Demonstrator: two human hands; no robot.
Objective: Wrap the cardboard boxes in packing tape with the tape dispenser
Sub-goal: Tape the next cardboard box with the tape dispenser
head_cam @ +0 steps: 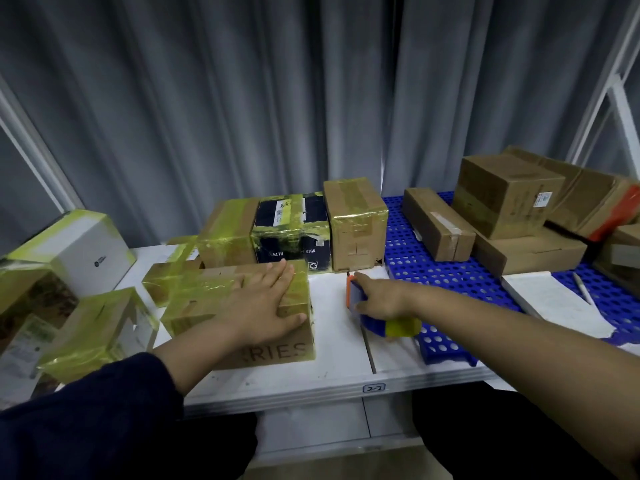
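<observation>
A cardboard box (277,351) partly wrapped in yellowish tape lies on the white table (343,362) in front of me. My left hand (263,303) rests flat on its top, fingers spread. To the right, my right hand (381,296) grips the tape dispenser (388,320), which is blue with an orange end and a yellowish tape roll. The dispenser sits on the table just right of the box, apart from it.
Several taped boxes (356,220) stand behind and to the left, including a white one (79,251). On the blue perforated pallet (415,268) at right lie untaped cardboard boxes (505,199), a white pad (554,303) and a pen (581,285). Grey curtain behind.
</observation>
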